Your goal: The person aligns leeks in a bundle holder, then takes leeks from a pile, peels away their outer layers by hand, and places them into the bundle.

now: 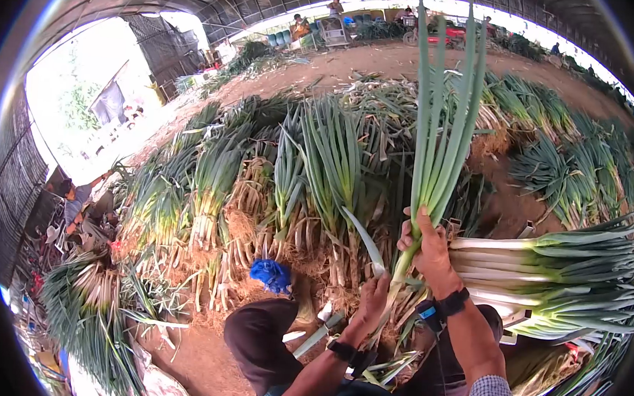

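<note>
My right hand [432, 251] is wrapped round a long green onion [434, 154], held upright with its leaves reaching past the top of the view. Below that grip, the onion's pale stalk [396, 284] slants down beside my left hand [372, 301]. The left fingers are closed on a loose outer leaf [364, 238], whose tip points up and to the left. Whether the left hand also touches the stalk is unclear. To the right lies a stack of cleaned green onions [500, 268] with white stalks, set in a metal frame [517, 317].
Unpeeled onion bundles [214, 171] with brown roots stand in front of me. Another bundle [96, 308] lies at left. A blue plastic bag [270, 275] sits near my knee [259, 335]. A person [80, 203] is at far left; others are in the background.
</note>
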Motion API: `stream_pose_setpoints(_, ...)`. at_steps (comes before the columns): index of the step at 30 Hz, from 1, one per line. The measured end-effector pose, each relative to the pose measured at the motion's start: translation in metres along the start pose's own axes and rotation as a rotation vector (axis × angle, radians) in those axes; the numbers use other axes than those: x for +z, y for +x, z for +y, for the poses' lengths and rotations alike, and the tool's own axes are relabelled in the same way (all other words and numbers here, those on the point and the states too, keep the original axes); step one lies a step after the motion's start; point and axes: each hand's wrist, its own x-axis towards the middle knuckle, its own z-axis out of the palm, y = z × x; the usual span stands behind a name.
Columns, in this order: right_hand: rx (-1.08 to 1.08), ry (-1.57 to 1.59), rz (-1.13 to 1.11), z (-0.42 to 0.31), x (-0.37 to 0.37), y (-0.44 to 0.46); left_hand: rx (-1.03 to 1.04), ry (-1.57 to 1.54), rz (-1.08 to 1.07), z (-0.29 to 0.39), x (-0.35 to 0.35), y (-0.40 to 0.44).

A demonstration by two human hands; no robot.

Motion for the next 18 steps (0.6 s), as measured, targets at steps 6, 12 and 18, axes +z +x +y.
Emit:
stream_pose_setpoints(6, -0.063, -0.008, -0.086, -0.038, 0.004, 0.003, 0.447, 0.799, -0.201, -0.104, -0.107, -0.035)
stream_pose_setpoints(12, -0.072, 0.066, -0.094, -0.051, -0.027, 0.016, -0.008, 1.213, -0.003, -0.015, -0.099, -0.038)
stream_pose_setpoints(18, 0.006, 0.135, -0.262, -0.028, -0.019, 0.016, 0.264, 0.415, -0.333, 0.122, 0.01, -0.004)
